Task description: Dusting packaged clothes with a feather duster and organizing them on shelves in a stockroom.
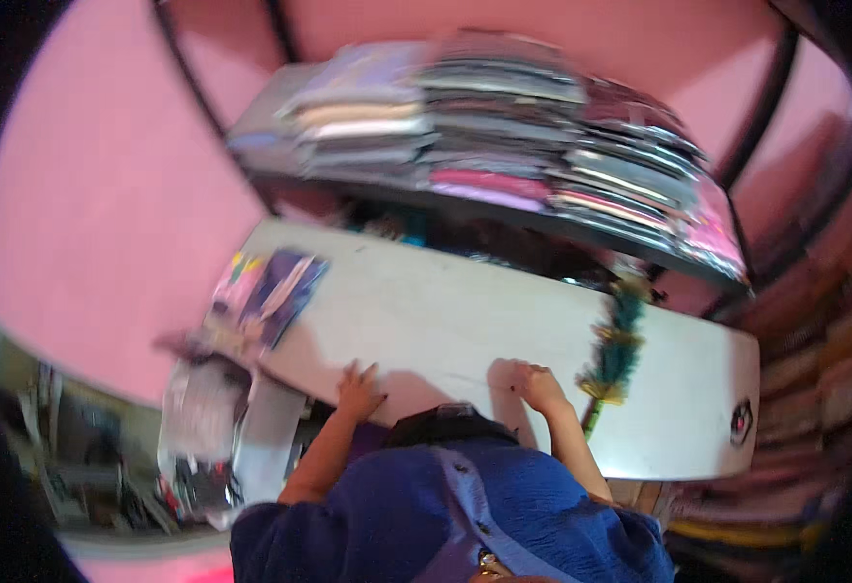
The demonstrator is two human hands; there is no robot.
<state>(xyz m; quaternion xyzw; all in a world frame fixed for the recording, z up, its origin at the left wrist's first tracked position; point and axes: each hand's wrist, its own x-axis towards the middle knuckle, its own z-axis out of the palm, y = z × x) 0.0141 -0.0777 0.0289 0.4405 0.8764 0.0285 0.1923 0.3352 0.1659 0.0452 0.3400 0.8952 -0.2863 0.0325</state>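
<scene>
My left hand (pixel 358 393) rests at the near edge of a long white table (pixel 416 311), its fingers spread and nothing held. Further right, my right hand (pixel 540 387) is over the tabletop with thumb and fingers apart, and no object shows in it. Just right of that hand lies a bushy green duster-like thing (pixel 620 340) with yellowish bands and a light green handle. To the left of my left hand, flat colourful packages (pixel 275 291) in shiny wrapping lie at the table's left end. The picture is blurred by motion.
Behind the table, a dark shelf (pixel 504 202) bears tall stacks of folded, wrapped cloth (pixel 499 117). A small dark round object (pixel 741 423) is at the table's right end. A white container (pixel 203 413) with mixed things stands at the left; more stacks (pixel 785 408) fill the right.
</scene>
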